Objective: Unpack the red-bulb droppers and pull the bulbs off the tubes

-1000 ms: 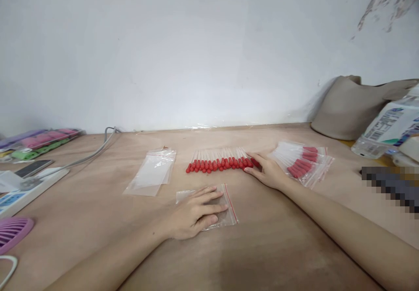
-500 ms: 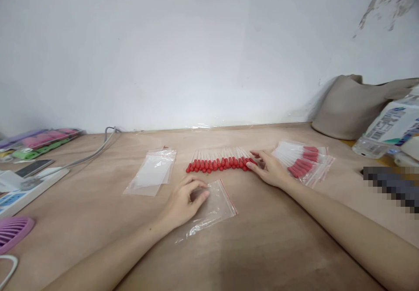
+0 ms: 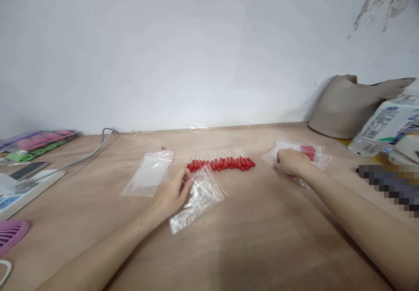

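My left hand (image 3: 178, 190) pinches the edge of a clear zip bag (image 3: 203, 195) with a red seal line; the bag is crumpled and tilted up off the table. Just behind it lies a row of droppers (image 3: 225, 163), clear thin stems pointing to the wall and red bulbs toward me. The bag covers part of the row's front. On the right, my right hand (image 3: 290, 162) is curled down over filled zip bags (image 3: 309, 151) holding more red-bulbed droppers. Its fingertips are mostly hidden, closed at the left part of these bags.
Flat zip bags (image 3: 149, 173) lie left of the row. Further left are a power strip (image 3: 32, 190) with a grey cable, a phone (image 3: 29, 170), a purple slotted object (image 3: 13, 234) and colourful packs (image 3: 42, 142). A plastic bottle (image 3: 376, 127) and a beige bag (image 3: 343, 107) stand right.
My right hand has left the row's right end and moved right onto the filled bags. My left hand has shifted left, taken hold of the clear bag and lifted it, crumpling it.
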Motion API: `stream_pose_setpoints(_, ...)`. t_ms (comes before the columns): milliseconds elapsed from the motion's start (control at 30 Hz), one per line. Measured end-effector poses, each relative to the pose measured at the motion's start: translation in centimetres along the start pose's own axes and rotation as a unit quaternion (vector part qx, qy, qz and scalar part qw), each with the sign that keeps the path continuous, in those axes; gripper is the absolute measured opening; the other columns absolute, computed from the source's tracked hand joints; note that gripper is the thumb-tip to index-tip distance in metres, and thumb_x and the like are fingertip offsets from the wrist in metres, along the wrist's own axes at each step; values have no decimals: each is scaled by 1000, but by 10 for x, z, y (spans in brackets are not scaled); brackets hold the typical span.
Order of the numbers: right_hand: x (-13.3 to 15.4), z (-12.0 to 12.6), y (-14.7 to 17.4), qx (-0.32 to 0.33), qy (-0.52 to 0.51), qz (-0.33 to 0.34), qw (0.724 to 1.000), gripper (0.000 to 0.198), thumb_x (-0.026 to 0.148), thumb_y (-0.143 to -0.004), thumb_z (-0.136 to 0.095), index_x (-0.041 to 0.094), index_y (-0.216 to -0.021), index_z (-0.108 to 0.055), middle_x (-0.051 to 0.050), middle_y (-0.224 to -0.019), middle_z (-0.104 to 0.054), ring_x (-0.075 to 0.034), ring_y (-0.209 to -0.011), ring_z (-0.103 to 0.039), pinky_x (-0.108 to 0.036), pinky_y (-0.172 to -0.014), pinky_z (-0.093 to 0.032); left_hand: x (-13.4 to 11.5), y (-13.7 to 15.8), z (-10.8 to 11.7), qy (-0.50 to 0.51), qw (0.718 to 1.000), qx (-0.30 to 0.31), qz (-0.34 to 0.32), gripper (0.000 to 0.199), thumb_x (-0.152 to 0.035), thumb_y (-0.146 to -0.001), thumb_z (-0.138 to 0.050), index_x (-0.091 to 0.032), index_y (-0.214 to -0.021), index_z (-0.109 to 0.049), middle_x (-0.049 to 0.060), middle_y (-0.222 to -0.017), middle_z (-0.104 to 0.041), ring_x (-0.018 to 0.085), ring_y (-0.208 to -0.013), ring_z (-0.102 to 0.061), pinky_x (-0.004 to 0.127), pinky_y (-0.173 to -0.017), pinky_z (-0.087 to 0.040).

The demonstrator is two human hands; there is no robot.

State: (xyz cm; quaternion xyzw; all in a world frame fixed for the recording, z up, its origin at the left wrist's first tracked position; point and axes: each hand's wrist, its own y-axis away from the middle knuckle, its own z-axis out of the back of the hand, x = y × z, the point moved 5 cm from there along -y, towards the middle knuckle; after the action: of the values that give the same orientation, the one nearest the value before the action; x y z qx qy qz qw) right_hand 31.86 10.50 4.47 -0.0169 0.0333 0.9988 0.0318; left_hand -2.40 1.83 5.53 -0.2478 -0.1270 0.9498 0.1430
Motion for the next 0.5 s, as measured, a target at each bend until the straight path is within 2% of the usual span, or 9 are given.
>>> stream_pose_setpoints(100,2,-6,-3,2,5,2,1000,23,24,-75,-53,9,-87,-65,-20,-97,-63,-31,-91,-60,-35,-68,-44,38,-13,30,-40,991,-104,73,14,-31,-86,-37,-19,-91,-43,-4,-64,-52,12,-53,-50,22,-52,-35)
stream_pose_setpoints(167,3,-9,-4,1,6,6,1000,24,20,-74,-51,8,-88,-65,-21,-99,-62,-31,-92,-60,-35,-69,-44,68,-20,47,-112,978,-137,109,13,-24,-86,-35,-18,-93,-44,-1,-75,-55,12,-59,-52,21,-55,-36)
stream_pose_setpoints(267,4,-5,-4,-10,-1,5,1000,27,21,-74,-47,6,-91,-64,-22,-104,-60,-32,-94,-58,-35,-70,-44,108,-25,60,-149,969,-135,143,22,-16,-84,-30,-15,-94,-50,2,-78,-55,15,-66,-54,24,-59,-38)
stream_pose_setpoints(333,2,5,-1,-22,-6,0,1000,30,25,-76,-44,7,-92,-63,-22,-104,-59,-31,-94,-58,-35,-69,-44,128,-24,59,-180,962,-128,163,26,-15,-82,-31,-14,-92,-55,6,-81,-55,19,-73,-55,28,-65,-40)
stream_pose_setpoints(433,-4,31,8,-34,-32,4,999,29,29,-79,-40,10,-83,-62,-18,-90,-63,-27,-85,-60,-31,-63,-43,140,-23,51,-205,958,-110,170,28,-18,-80,-35,-15,-85,-62,9,-83,-56,25,-88,-54,34,-77,-40)
stream_pose_setpoints(500,-8,52,20,-50,-98,10,994,23,27,-76,-41,13,-72,-58,-14,-79,-63,-24,-73,-60,-29,-58,-42,136,-22,50,-231,949,-123,174,27,-21,-79,-39,-15,-87,-64,14,-95,-55,30,-100,-48,42,-84,-36)
